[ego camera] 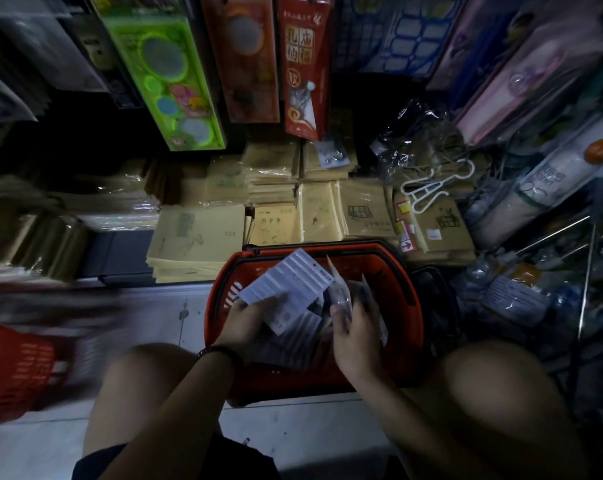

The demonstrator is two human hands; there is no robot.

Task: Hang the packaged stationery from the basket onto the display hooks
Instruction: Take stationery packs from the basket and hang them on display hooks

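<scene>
An orange-red shopping basket stands on the floor between my knees, with several packaged stationery items inside. My left hand holds a fanned stack of white-backed packets above the basket. My right hand pinches a clear plastic packet just to the right of the stack. Metal display hooks stick out of the rack at the right, among other hanging goods.
Stacks of tan exercise books fill the low shelf behind the basket. Boxed goods hang above, a green one and a red one. A second red basket sits blurred at the left. A white plastic hanger lies on the books.
</scene>
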